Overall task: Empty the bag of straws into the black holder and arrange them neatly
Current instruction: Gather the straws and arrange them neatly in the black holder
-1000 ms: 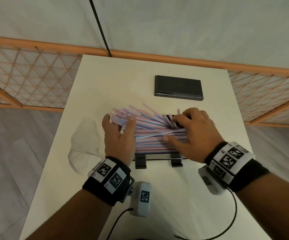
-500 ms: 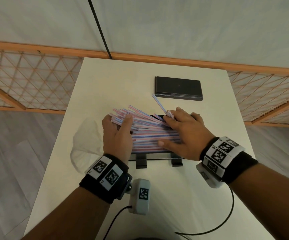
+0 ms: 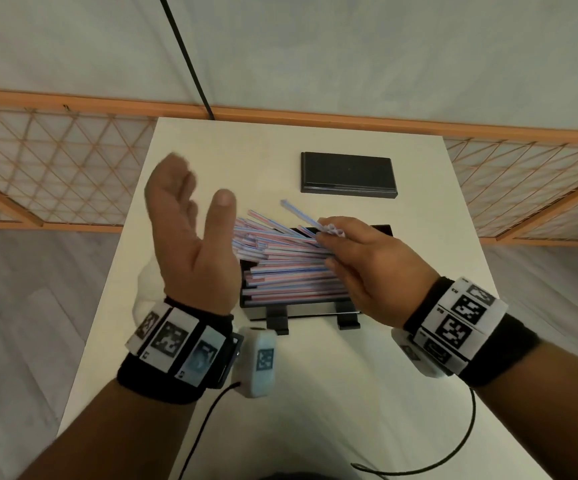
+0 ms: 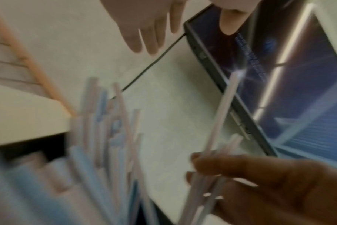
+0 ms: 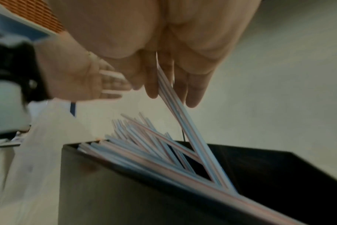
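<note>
Striped pink and blue straws (image 3: 287, 271) lie heaped in the black holder (image 3: 382, 230) at the table's middle, their left ends fanning out past its left wall. My right hand (image 3: 329, 237) hovers over the heap's right end and pinches a few straws (image 3: 299, 213) that slant up to the far left. In the right wrist view those pinched straws (image 5: 183, 121) rise out of the holder (image 5: 144, 197) between thumb and fingers. My left hand (image 3: 194, 202) is raised above the fanned ends, open, holding nothing. The left wrist view is blurred.
A flat black lid (image 3: 348, 174) lies behind the holder on the white table (image 3: 315, 410). The empty clear bag (image 3: 142, 292) sits at the left edge under my left wrist. An orange lattice fence (image 3: 55, 168) and a wall stand behind.
My left hand has lifted off the straws' left ends and opened in the air. My right hand has raised a few straws out of the heap.
</note>
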Demonstrator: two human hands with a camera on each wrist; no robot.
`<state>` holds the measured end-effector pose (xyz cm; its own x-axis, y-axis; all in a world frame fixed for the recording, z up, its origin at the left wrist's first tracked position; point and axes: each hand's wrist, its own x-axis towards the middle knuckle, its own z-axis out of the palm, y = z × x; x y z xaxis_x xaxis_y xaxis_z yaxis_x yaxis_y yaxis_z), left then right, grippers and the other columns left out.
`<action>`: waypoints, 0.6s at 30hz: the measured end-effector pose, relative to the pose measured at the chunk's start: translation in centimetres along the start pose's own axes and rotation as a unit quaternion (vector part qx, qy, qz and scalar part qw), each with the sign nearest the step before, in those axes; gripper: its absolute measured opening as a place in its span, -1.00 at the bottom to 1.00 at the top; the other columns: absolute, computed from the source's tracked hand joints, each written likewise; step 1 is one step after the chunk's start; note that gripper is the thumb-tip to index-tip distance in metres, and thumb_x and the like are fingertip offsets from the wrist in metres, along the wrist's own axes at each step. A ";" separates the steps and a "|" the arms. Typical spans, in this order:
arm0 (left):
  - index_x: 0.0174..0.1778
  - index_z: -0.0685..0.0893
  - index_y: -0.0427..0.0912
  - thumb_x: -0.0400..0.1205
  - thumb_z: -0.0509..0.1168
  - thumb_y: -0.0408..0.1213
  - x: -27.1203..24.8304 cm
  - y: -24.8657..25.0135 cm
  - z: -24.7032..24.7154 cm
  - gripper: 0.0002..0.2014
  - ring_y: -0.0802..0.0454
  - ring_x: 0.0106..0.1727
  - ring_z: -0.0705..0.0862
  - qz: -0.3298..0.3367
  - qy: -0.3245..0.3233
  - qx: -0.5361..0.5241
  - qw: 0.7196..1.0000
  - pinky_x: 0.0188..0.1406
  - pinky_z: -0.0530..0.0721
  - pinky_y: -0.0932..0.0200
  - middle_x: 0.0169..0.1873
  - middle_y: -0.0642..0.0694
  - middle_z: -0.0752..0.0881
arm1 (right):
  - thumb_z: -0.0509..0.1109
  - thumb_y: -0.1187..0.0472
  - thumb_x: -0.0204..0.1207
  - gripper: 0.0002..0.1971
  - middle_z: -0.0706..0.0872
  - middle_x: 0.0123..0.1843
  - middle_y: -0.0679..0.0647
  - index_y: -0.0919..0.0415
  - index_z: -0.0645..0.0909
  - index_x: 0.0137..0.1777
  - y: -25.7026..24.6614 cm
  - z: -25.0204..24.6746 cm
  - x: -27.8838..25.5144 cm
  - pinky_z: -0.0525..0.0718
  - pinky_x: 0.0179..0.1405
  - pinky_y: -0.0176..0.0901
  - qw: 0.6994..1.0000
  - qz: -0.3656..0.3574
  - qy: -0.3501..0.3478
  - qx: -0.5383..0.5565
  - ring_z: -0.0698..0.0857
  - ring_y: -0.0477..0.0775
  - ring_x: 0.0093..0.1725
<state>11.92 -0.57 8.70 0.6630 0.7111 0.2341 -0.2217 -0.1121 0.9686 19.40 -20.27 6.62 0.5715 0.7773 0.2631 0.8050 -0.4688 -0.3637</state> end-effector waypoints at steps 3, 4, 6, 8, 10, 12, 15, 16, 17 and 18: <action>0.45 0.47 -0.26 0.62 0.31 -0.13 -0.2 1.7 1.5 -0.50 0.01 0.37 0.66 0.022 -0.085 -0.034 0.996 0.38 0.61 0.05 0.36 -0.22 0.63 | 0.43 0.44 0.48 -0.65 0.69 0.31 0.31 0.39 0.68 0.28 0.2 1.6 0.7 0.79 0.05 0.19 1.000 -0.023 0.002 -0.003 0.75 0.37 0.13; 0.45 0.48 -0.24 0.62 0.35 -0.14 -0.4 2.0 2.1 -0.50 0.09 0.35 0.67 0.008 -0.107 -0.031 0.994 0.37 0.64 0.07 0.36 -0.19 0.65 | 0.42 0.48 0.46 -0.66 0.71 0.28 0.31 0.39 0.70 0.25 0.3 1.9 1.0 0.80 0.01 0.20 0.999 -0.031 0.010 0.002 0.76 0.37 0.12; 0.43 0.55 -0.19 0.61 0.40 -0.16 -0.8 2.0 2.8 -0.52 0.20 0.31 0.69 -0.021 -0.142 -0.009 0.990 0.31 0.66 0.23 0.32 -0.08 0.69 | 0.23 0.42 0.52 -0.67 0.75 0.22 0.28 0.38 0.75 0.18 0.0 2.2 1.8 0.81 -0.08 0.14 0.998 -0.055 0.029 0.012 0.78 0.33 0.07; 0.31 0.66 -0.17 0.63 0.36 -0.15 -1.0 1.3 2.9 -0.65 0.25 0.21 0.72 -0.012 -0.155 0.038 0.987 0.17 0.66 0.37 0.17 0.04 0.76 | 0.09 0.38 0.48 -0.57 0.78 0.15 0.27 0.37 0.78 0.11 -0.4 2.2 2.6 0.80 -0.17 0.08 0.996 -0.077 0.044 0.024 0.79 0.31 0.00; 0.17 0.75 -0.17 0.71 0.26 -0.17 -1.1 0.6 2.7 -0.76 0.18 0.09 0.77 0.016 -0.145 0.081 0.986 0.08 0.73 0.23 0.00 0.08 0.81 | 0.08 0.39 0.44 -0.57 0.79 0.10 0.27 0.37 0.80 0.02 -0.8 2.2 3.1 0.79 -0.19 0.09 0.993 -0.087 0.063 0.040 0.79 0.32 -0.04; 0.11 0.76 -0.15 0.77 0.15 -0.18 -1.2 -0.2 2.5 -0.72 0.12 0.06 0.78 0.010 -0.131 0.095 0.987 0.09 0.77 0.02 -0.03 0.03 0.82 | 0.12 0.48 0.42 -0.66 0.78 -0.02 0.23 0.37 0.76 -0.12 -1.2 2.2 3.4 0.76 -0.23 0.11 0.990 -0.089 0.087 0.065 0.76 0.30 -0.13; 0.06 0.77 -0.07 0.77 0.10 -0.12 -1.7 -1.5 3.0 -0.68 0.01 0.09 0.80 -0.100 -0.103 0.050 0.988 0.16 0.78 -0.19 0.01 -0.03 0.83 | 0.32 0.70 0.31 -0.74 0.67 -0.25 0.15 0.35 0.65 -0.26 -1.7 2.8 3.8 0.69 -0.34 0.13 0.987 -0.073 0.092 0.108 0.64 0.23 -0.29; 0.03 0.78 -0.05 0.75 0.10 -0.09 -2.0 -1.6 3.4 -0.68 -0.01 0.09 0.80 -0.148 -0.085 0.025 0.985 0.19 0.77 -0.21 0.01 -0.05 0.83 | 0.34 0.71 0.30 -0.74 0.66 -0.26 0.15 0.36 0.65 -0.26 -1.8 3.2 3.9 0.68 -0.35 0.14 0.988 -0.064 0.080 0.117 0.63 0.23 -0.30; -0.02 0.78 -0.02 0.71 0.11 -0.03 -2.2 -1.6 3.7 -0.67 -0.02 0.11 0.80 -0.184 -0.061 0.001 0.981 0.23 0.75 -0.22 0.01 -0.06 0.83 | 0.35 0.70 0.30 -0.76 0.67 -0.25 0.16 0.37 0.66 -0.23 -1.9 3.5 3.9 0.68 -0.33 0.15 0.988 -0.056 0.072 0.122 0.63 0.24 -0.29; -0.06 0.78 -0.01 0.66 0.11 0.03 -2.3 -1.6 3.9 -0.65 -0.05 0.13 0.80 -0.213 -0.041 -0.024 0.976 0.26 0.73 -0.24 0.01 -0.08 0.84 | 0.34 0.68 0.31 -0.77 0.68 -0.24 0.17 0.38 0.67 -0.21 -2.0 3.8 3.9 0.69 -0.30 0.15 0.989 -0.049 0.066 0.122 0.65 0.25 -0.27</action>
<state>13.53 -4.74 6.93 0.7564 0.6283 -0.1818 0.0552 0.2156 0.9749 19.43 -14.74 4.92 0.5207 0.7452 0.4166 0.8046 -0.2653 -0.5312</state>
